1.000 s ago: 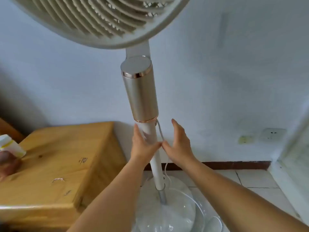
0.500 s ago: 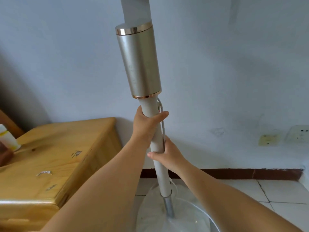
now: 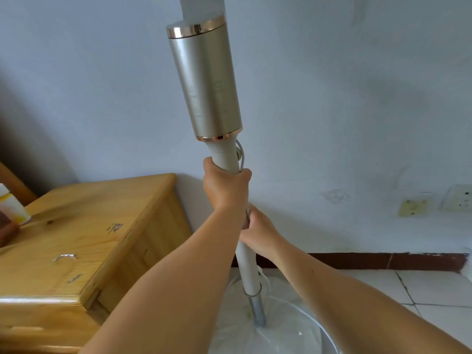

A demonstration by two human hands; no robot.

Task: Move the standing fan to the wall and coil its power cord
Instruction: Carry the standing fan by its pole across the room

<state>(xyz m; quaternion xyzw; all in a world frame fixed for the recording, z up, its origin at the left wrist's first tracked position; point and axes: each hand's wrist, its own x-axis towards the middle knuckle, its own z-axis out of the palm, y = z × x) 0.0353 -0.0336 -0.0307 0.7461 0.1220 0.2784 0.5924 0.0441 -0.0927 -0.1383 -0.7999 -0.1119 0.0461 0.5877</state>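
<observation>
A: Count it for me, from the left edge across.

B: One white bottle (image 3: pixel 11 204) with a yellow band at the far left, cut by the frame, beside a brown thing I cannot identify; both sit on one wooden cabinet (image 3: pixel 84 233) filling the lower left; one fan pole (image 3: pixel 246 267) in the centre, tilted, its top leaning left; one gold cylinder (image 3: pixel 207 83) on it in the upper centre; one round white base (image 3: pixel 288 330) at the bottom centre; two wall sockets (image 3: pixel 413 207) at the right edge; two hands.

A: And the fingers?

B: The left hand (image 3: pixel 226 187) is clenched round the pole just under the gold cylinder, thumb wrapped across the front; the right hand (image 3: pixel 258 229) is closed on the pole directly below it, the two touching; a thin white cord (image 3: pixel 241 155) runs down the pole's right side and passes under both grips; it shows again in a loop near the base.

A: Any writing?

B: Faint symbols and small marks on the gold cylinder; too blurred to read; no brand legible.

A: Where does the fan stand?

B: On the tiled floor (image 3: pixel 421 290) close to the pale wall (image 3: pixel 344 111), just right of the cabinet.
</observation>
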